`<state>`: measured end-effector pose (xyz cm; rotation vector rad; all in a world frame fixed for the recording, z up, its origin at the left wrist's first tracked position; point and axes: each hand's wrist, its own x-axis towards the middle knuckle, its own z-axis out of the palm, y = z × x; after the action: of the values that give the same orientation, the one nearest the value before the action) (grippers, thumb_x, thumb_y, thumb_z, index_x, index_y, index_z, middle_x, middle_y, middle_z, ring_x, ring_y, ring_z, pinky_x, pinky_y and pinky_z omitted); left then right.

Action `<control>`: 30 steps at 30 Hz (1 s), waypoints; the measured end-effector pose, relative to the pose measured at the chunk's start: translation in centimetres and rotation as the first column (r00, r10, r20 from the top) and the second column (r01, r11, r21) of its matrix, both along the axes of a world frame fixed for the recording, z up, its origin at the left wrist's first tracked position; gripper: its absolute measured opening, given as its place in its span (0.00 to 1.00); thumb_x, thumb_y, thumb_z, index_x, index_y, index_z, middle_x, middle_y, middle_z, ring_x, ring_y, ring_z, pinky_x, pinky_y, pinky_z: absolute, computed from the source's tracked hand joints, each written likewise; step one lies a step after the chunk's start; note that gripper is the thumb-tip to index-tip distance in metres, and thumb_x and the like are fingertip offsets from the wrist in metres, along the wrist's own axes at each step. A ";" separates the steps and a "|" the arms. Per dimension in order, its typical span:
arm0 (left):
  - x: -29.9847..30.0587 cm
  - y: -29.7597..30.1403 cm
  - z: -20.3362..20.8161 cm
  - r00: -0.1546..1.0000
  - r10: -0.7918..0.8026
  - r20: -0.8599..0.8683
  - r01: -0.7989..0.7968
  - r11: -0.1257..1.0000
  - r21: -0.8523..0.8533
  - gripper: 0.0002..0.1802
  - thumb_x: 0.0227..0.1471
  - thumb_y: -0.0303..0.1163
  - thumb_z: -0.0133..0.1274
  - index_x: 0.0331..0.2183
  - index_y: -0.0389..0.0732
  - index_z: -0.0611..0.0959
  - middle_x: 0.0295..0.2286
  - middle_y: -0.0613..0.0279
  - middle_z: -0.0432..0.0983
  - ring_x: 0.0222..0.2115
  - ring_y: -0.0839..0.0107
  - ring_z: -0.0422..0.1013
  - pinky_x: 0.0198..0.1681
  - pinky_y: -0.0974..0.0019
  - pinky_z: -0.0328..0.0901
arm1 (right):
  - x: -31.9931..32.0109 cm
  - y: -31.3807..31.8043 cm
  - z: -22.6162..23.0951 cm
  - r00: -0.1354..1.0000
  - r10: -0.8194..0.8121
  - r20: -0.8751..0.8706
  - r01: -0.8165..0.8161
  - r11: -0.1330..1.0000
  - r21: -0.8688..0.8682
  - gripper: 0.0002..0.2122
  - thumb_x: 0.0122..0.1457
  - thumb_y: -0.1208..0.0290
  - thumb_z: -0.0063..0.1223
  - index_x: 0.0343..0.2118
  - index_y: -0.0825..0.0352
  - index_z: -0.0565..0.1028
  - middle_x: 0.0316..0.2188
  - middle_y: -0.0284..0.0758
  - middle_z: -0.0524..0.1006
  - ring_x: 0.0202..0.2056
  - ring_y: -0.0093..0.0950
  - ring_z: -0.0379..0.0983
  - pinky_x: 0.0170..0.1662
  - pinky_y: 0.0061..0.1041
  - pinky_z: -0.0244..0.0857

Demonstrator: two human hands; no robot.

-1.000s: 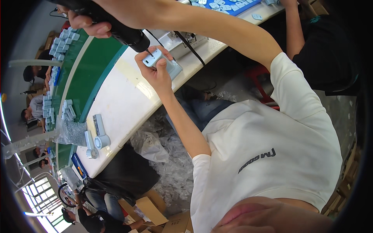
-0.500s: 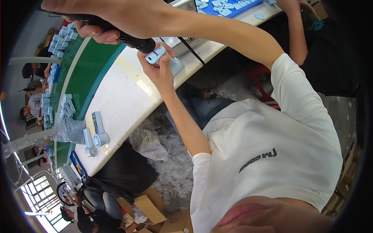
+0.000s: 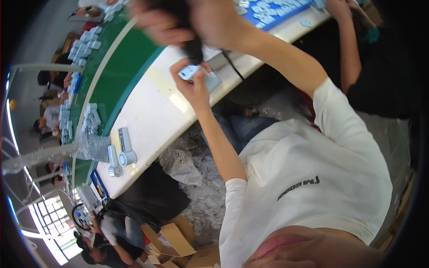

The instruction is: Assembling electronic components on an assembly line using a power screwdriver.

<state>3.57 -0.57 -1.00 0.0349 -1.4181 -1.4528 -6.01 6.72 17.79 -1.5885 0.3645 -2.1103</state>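
My left hand (image 3: 195, 89) is closed around a small light blue plastic housing (image 3: 188, 72) with a dark slot in its face, above the white table. A flat light blue piece (image 3: 213, 81) shows just beyond the fingers; whether it joins the housing is unclear. My right hand (image 3: 210, 22), smeared by motion, is wrapped round a black power screwdriver (image 3: 193, 48). The tool points down at the housing from above. I cannot tell whether its tip touches it.
Two light blue parts with round ends (image 3: 127, 157) lie on the white table (image 3: 147, 116), near bubble wrap (image 3: 91, 145). A green conveyor belt (image 3: 127, 51) carries stacked light blue parts. A blue tray (image 3: 277, 15) of small pieces stands near a co-worker's arm (image 3: 348, 49).
The view has shifted, so the scene sits further right and lower. My right hand and the screwdriver have swung more upright over the housing. My left hand keeps its hold.
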 end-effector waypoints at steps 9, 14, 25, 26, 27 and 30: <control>2.0 -5.1 5.7 0.986 0.167 0.001 -0.161 0.954 -0.251 0.23 0.53 0.47 0.53 0.39 0.38 0.68 0.22 0.55 0.70 0.19 0.70 0.68 0.22 0.72 0.63 | -8.1 7.4 -13.0 0.835 -0.548 -0.044 0.543 0.810 0.221 0.30 0.52 0.40 0.48 0.35 0.71 0.63 0.19 0.33 0.65 0.15 0.18 0.60 0.18 0.16 0.53; -1.5 -13.3 9.5 0.864 0.390 0.319 -0.259 0.887 -0.383 0.19 0.54 0.40 0.53 0.41 0.35 0.72 0.29 0.55 0.74 0.26 0.69 0.72 0.29 0.71 0.66 | -10.1 6.8 -16.2 0.765 -0.642 -0.048 0.643 0.761 0.080 0.25 0.57 0.49 0.50 0.32 0.73 0.63 0.18 0.34 0.66 0.15 0.19 0.61 0.17 0.15 0.54; -11.6 -28.5 3.3 0.534 0.826 0.179 -0.461 0.462 -0.758 0.32 0.49 0.49 0.55 0.48 0.37 0.67 0.41 0.38 0.70 0.44 0.41 0.65 0.49 0.52 0.61 | -8.4 5.4 -16.3 0.690 -0.714 -0.120 0.724 0.673 0.154 0.22 0.57 0.54 0.51 0.34 0.74 0.64 0.18 0.33 0.64 0.16 0.18 0.60 0.18 0.15 0.52; -11.6 -29.0 3.1 0.472 0.881 0.012 -0.491 0.274 -0.827 0.31 0.50 0.50 0.54 0.47 0.38 0.67 0.40 0.42 0.71 0.41 0.45 0.68 0.45 0.53 0.64 | -8.8 5.2 -16.2 0.674 -0.719 -0.168 0.738 0.665 0.115 0.21 0.58 0.56 0.50 0.35 0.75 0.64 0.19 0.33 0.65 0.16 0.18 0.60 0.18 0.15 0.51; -10.9 -29.6 3.2 0.399 0.902 -0.163 -0.507 0.068 -0.859 0.29 0.52 0.50 0.53 0.47 0.39 0.67 0.39 0.45 0.72 0.37 0.48 0.70 0.42 0.53 0.67 | -8.6 5.0 -15.9 0.691 -0.704 -0.164 0.723 0.677 0.141 0.20 0.59 0.57 0.49 0.35 0.75 0.65 0.19 0.33 0.65 0.16 0.18 0.60 0.18 0.15 0.51; -8.5 -27.9 2.7 0.518 0.855 -0.018 -0.299 0.161 -0.941 0.26 0.49 0.46 0.56 0.44 0.39 0.74 0.39 0.51 0.73 0.37 0.61 0.73 0.37 0.62 0.68 | -9.9 5.2 -16.6 0.703 -0.701 -0.115 0.707 0.674 0.212 0.16 0.59 0.62 0.48 0.36 0.74 0.66 0.19 0.32 0.67 0.16 0.16 0.60 0.19 0.15 0.52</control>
<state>-4.90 -28.51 1.70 0.3751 -2.1306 0.2106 -15.86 11.92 1.16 -1.4545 1.3944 -2.4423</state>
